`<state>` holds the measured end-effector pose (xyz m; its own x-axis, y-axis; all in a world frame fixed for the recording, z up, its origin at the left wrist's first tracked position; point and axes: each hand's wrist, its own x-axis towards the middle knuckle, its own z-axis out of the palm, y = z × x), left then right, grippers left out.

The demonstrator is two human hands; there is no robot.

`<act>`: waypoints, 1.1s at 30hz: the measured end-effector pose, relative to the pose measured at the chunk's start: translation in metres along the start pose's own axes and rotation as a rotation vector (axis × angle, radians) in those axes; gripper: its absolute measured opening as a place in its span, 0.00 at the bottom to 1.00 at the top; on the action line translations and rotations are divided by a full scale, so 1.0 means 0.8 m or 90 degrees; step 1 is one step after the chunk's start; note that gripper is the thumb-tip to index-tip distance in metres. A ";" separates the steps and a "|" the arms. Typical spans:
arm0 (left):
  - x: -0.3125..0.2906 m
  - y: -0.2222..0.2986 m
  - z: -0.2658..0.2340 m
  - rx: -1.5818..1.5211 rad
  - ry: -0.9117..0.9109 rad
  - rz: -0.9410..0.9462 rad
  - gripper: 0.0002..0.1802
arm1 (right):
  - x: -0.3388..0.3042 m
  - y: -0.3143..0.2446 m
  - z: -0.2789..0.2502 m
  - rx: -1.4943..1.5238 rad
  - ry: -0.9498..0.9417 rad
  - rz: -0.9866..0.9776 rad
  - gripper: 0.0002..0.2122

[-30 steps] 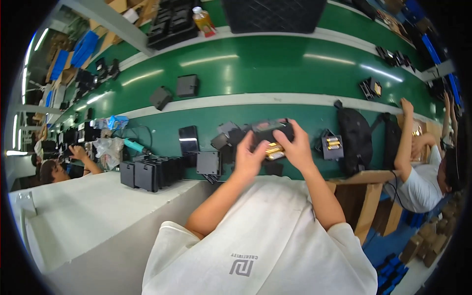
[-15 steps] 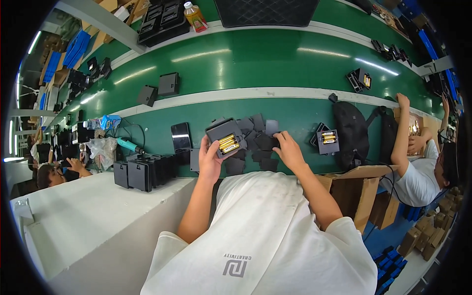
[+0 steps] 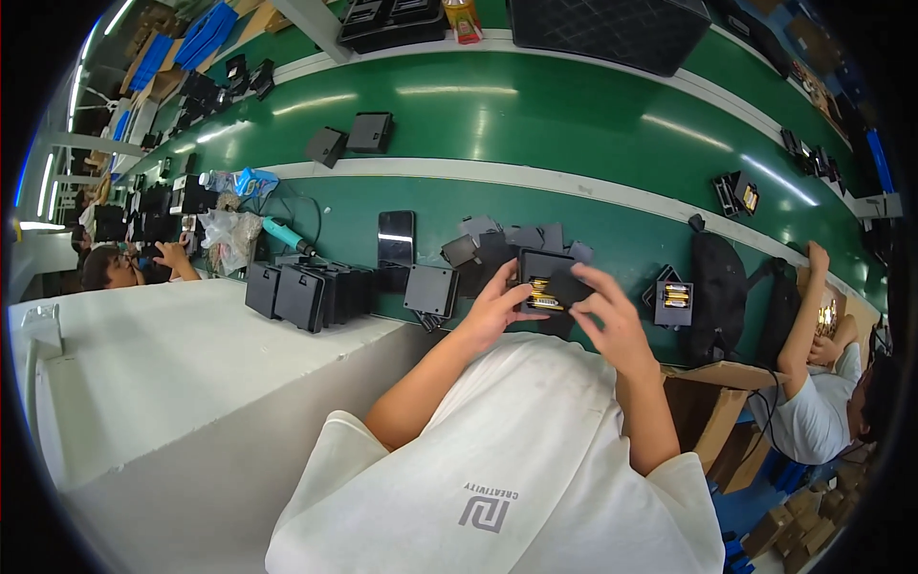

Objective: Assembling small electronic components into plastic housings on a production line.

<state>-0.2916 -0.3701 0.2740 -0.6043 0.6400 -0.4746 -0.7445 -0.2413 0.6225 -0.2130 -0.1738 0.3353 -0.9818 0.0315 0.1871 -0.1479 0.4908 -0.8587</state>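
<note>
My left hand (image 3: 495, 308) grips a dark grey battery box (image 3: 545, 263) with its open compartment facing up. Several gold-and-black batteries (image 3: 542, 296) lie in the compartment. Between the fingers of my right hand (image 3: 617, 323) is a thin black battery cover (image 3: 571, 287), tilted over the right side of the compartment and hiding part of the batteries. Loose dark covers (image 3: 492, 251) are heaped just behind and left of the box. Left of my left hand, another grey box (image 3: 430, 290) rests near the table edge.
Black boxes (image 3: 301, 295) stand in a row at left, near a phone (image 3: 396, 237) and a teal electric screwdriver (image 3: 287, 234). At right are a battery-filled box (image 3: 675, 298), a black backpack (image 3: 717, 292), an open carton (image 3: 703, 411) and a co-worker's arm (image 3: 801, 311).
My right hand has picked up a black cover from the heap and brought it over the box. The view has shifted, and my left hand still holds the box.
</note>
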 end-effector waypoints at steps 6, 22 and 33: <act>0.001 -0.002 -0.002 -0.072 -0.059 -0.045 0.31 | 0.000 -0.008 -0.009 -0.050 -0.102 -0.077 0.06; -0.005 0.003 0.001 0.076 -0.075 -0.052 0.41 | 0.014 0.013 -0.018 0.028 -0.164 -0.060 0.19; 0.120 0.050 0.018 0.150 -0.100 0.016 0.39 | 0.072 0.127 -0.072 0.082 0.023 0.249 0.40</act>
<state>-0.3754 -0.3078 0.2620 -0.5565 0.7455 -0.3667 -0.6326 -0.0941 0.7687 -0.2777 -0.0722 0.2861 -0.9627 0.2253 -0.1500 0.2191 0.3230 -0.9207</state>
